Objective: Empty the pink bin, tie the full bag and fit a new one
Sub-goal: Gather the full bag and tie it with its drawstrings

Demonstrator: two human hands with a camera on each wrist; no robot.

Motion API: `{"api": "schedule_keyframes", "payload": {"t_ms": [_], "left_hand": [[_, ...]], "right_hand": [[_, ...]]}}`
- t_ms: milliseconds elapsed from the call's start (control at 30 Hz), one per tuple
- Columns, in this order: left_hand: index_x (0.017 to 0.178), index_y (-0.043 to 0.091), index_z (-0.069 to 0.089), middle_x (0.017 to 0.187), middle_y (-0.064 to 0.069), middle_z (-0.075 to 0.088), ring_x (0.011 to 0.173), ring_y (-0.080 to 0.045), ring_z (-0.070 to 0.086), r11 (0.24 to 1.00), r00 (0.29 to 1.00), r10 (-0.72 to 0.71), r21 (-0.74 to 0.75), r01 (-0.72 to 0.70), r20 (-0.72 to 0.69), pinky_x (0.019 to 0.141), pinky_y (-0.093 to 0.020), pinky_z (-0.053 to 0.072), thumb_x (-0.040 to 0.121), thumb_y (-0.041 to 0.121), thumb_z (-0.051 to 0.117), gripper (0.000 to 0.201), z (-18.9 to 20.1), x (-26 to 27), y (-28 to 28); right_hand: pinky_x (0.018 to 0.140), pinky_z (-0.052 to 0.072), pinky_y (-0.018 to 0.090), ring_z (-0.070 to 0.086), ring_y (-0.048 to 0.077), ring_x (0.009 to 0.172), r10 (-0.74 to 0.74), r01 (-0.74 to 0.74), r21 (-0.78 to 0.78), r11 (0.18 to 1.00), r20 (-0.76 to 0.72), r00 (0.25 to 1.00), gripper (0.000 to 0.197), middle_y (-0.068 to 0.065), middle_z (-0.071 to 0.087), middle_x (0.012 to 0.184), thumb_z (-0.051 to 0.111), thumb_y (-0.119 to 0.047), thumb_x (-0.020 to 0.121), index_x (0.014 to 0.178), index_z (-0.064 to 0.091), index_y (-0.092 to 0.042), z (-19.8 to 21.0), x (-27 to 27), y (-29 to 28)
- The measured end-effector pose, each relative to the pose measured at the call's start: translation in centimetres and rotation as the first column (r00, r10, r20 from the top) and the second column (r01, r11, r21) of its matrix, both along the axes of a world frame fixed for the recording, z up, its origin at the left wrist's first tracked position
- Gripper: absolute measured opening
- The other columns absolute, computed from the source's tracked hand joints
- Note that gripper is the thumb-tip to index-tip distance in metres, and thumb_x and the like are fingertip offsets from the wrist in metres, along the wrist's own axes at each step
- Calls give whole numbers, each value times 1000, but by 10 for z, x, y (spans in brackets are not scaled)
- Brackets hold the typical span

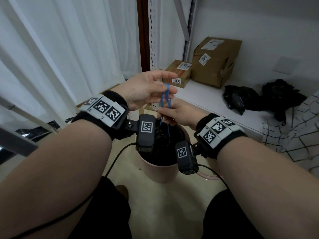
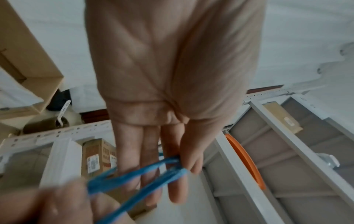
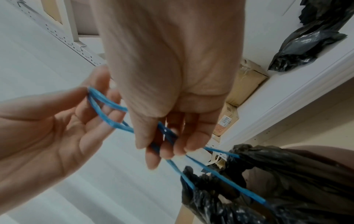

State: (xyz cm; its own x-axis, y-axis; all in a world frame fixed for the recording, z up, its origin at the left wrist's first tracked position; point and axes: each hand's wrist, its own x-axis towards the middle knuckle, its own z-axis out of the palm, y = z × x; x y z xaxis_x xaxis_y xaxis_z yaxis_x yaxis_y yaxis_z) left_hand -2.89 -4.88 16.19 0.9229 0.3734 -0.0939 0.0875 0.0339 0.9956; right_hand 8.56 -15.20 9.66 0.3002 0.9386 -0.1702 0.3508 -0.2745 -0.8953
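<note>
Pink bin (image 1: pixel 160 171) at lower centre, black bag (image 1: pixel 164 150) inside; blue drawstring (image 1: pixel 165 97) pinched by left hand (image 1: pixel 143 90) above, right hand (image 1: pixel 181 114) below.

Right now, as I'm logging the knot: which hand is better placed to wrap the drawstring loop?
Probably left. The left hand holds the blue drawstring by its free loop, while the right hand pinches the strands lower, nearer the black bag, anchoring them.

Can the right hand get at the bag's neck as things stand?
Probably yes: the right hand pinches the blue drawstring just above the black bag, with nothing between them, though it is busy with the string.
</note>
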Motion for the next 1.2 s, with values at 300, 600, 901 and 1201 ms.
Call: {"api": "schedule_keyframes", "payload": {"t_ms": [300,600,901,1201], "left_hand": [[125,30,56,76,2,48,65,-11,48,891,851,29,398,216,-525,61,-23,46,86,10,65,45,-50,-4,18],[65,9,59,60,-2,56,37,3,50,826,878,46,513,235,-477,43,-9,44,89,20,62,27,-89,19,3],[89,6,64,62,0,55,34,5,48,780,863,56,562,276,-502,40,-6,41,92,16,58,13,-90,24,-4],[99,19,58,73,8,51,67,-7,49,680,935,93,707,192,-343,55,0,36,82,22,70,22,-77,26,-10]], "right_hand": [[41,41,11,48,7,43,-125,125,-5,992,-107,986,36,3,55,61,40,-21,101,70,58,-13,5,11,-5],[47,32,18,38,13,50,-178,188,76,979,-124,976,38,4,46,55,40,-15,98,63,54,-12,11,11,-1],[44,29,17,33,12,50,-150,174,120,977,-187,971,39,4,40,53,40,-12,98,60,50,-12,17,12,-4],[46,30,18,34,10,46,-155,187,119,975,-235,960,36,1,40,55,40,-16,99,65,53,-14,16,14,-1]]}}
